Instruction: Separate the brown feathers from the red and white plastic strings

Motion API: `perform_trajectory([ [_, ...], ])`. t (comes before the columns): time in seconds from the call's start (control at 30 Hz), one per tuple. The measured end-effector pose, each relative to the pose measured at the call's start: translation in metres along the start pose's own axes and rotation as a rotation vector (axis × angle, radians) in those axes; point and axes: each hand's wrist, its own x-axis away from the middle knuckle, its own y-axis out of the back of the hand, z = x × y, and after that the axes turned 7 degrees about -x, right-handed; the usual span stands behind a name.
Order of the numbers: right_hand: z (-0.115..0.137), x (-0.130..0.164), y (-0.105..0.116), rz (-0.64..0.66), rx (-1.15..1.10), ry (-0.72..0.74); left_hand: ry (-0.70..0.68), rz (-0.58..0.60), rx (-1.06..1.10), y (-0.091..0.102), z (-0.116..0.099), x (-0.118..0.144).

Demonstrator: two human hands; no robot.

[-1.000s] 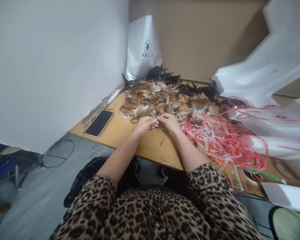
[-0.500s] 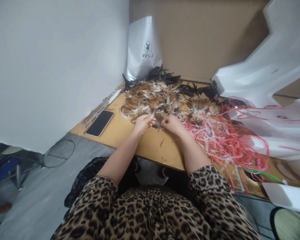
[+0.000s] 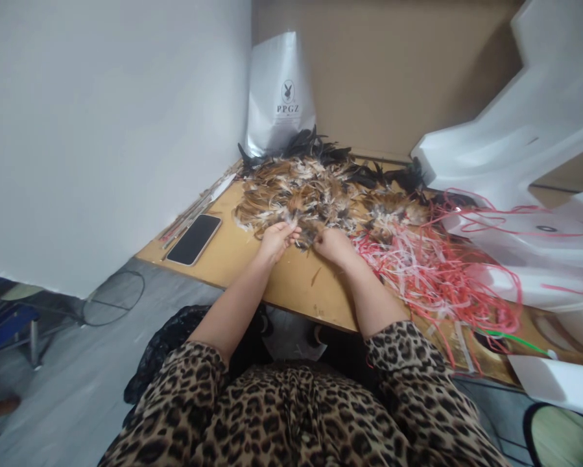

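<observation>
A pile of brown, white and black feathers [image 3: 310,185] covers the middle of the wooden table [image 3: 233,253]. At the pile's near edge my left hand [image 3: 278,240] is closed in a pinch, with a whitish feather tuft [image 3: 290,220] at its fingertips. Just to its right, my right hand [image 3: 334,245] has its fingers curled together beside dark feathers; whatever they grip is too small to make out. A small greyish-brown clump of feathers [image 3: 308,237] lies between the two hands.
A tangle of red and white ribbons [image 3: 432,279] spreads on the right. White moulded pieces [image 3: 510,155] stand beyond it. A phone [image 3: 194,239] lies on the left, near thin sticks [image 3: 194,201]. A silver bag [image 3: 280,97] stands behind the feathers.
The right hand has shifted very slightly, its fingers curling a little more. The left hand stays nearly in place, and the feather tuft at its fingertips shows more.
</observation>
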Motion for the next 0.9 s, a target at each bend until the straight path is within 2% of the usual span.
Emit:
perform_trajectory([
  [0.13, -0.008, -0.005, -0.002, 0.047, -0.475, -0.025, 0.012, -0.016, 0.038, 0.0, -0.001, -0.001],
  [0.27, -0.011, -0.009, -0.006, 0.044, -0.974, -0.166, 0.029, -0.013, 0.058, 0.0, -0.002, -0.001],
  [0.43, -0.01, -0.013, -0.008, 0.078, -1.396, -0.168, 0.065, 0.021, 0.055, 0.0, -0.001, 0.0],
  [0.63, -0.003, -0.013, -0.01, 0.052, -1.635, -0.197, 0.122, 0.102, 0.071, -0.001, 0.0, 0.001],
  [0.8, 0.001, -0.013, -0.013, 0.012, -1.709, -0.163, 0.192, 0.15, 0.105, -0.002, -0.002, 0.003],
  [0.9, 0.003, -0.014, -0.017, -0.032, -1.679, -0.141, 0.223, 0.164, 0.137, -0.002, -0.002, 0.003],
])
